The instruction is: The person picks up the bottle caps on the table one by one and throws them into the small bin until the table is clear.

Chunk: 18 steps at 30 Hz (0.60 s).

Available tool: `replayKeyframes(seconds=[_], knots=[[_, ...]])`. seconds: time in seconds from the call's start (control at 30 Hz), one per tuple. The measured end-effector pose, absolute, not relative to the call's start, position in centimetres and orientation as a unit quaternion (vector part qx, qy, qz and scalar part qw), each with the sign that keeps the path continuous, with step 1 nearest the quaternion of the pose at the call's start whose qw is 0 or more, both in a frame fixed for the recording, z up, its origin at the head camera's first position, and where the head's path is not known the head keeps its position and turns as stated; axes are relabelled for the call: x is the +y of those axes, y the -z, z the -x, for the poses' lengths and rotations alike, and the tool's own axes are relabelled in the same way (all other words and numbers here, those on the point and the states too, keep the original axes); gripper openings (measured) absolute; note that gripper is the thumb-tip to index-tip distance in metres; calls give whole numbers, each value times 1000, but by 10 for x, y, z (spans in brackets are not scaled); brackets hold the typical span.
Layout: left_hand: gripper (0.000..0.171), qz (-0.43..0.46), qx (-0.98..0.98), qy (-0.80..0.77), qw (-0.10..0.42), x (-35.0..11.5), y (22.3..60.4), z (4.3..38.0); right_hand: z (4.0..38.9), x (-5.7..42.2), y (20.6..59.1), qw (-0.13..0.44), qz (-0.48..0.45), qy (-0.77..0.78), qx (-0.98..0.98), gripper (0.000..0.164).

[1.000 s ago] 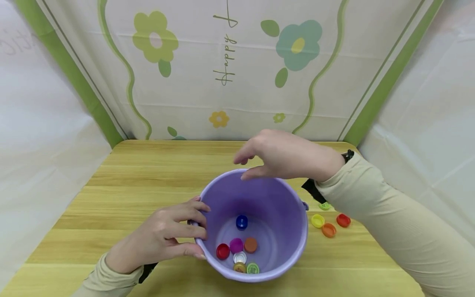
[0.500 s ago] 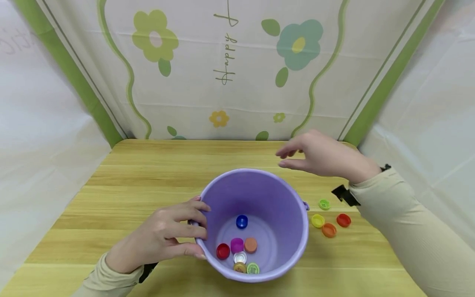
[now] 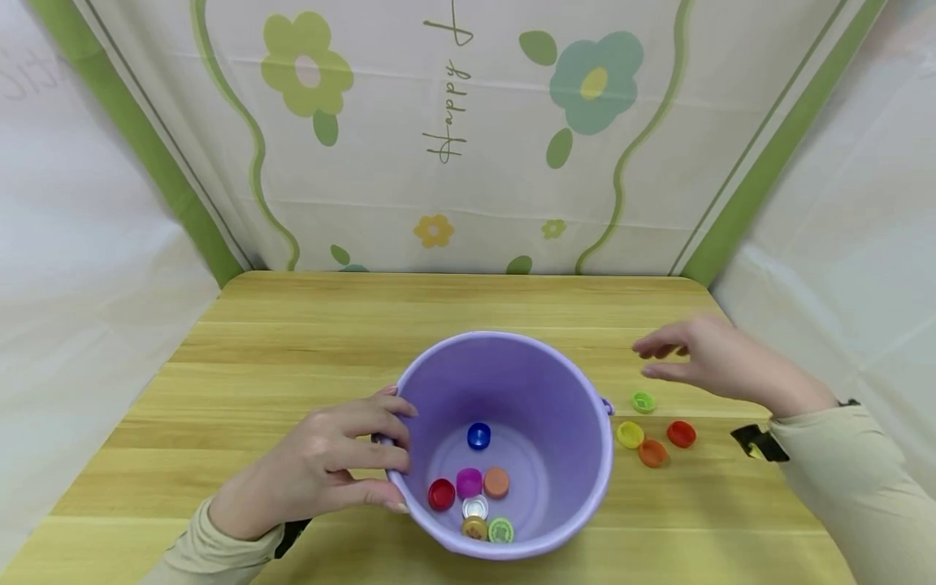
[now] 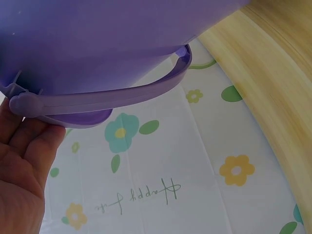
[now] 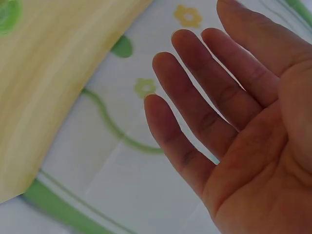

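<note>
A purple bucket [image 3: 512, 382] stands tilted toward me on the table, its inside visible in the head view. My left hand [image 3: 332, 459] grips its left rim, fingers over the edge. In the left wrist view the bucket's handle [image 4: 117, 97] hangs along its side. Inside lie several bottle caps, among them a blue cap [image 3: 478, 436], a magenta cap [image 3: 469, 483] and a silver cap [image 3: 475, 508]. My right hand [image 3: 720, 361] hovers with relaxed fingers, holding nothing. Below and left of it lie a green cap [image 3: 643, 402], yellow cap [image 3: 630, 435], orange cap [image 3: 652, 453] and red cap [image 3: 682, 434].
The wooden table [image 3: 292, 325] carries everything. A white cloth backdrop [image 3: 395, 122] printed with flowers and lettering rises behind its far edge. White sheets [image 3: 841, 244] hang at both sides.
My right hand has moved from above the bucket's far rim to the right, over the table near the loose caps. My left hand keeps its grip on the rim; the caps lie unchanged.
</note>
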<state>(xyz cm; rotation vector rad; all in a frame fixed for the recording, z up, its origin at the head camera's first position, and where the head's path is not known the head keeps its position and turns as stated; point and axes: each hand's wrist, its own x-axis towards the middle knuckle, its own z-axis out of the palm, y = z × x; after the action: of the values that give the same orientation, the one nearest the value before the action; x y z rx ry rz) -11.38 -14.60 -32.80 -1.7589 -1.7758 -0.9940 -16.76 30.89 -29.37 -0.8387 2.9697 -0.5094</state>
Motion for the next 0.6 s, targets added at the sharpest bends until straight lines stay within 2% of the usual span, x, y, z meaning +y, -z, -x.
replayKeyframes(seconds=[0.27, 0.6], knots=[[24, 637, -640, 365, 226, -146, 329, 114, 155, 353, 340, 37, 227, 165, 959, 33], [24, 643, -634, 363, 232, -146, 329, 116, 143, 375, 375, 67, 196, 162, 965, 39]])
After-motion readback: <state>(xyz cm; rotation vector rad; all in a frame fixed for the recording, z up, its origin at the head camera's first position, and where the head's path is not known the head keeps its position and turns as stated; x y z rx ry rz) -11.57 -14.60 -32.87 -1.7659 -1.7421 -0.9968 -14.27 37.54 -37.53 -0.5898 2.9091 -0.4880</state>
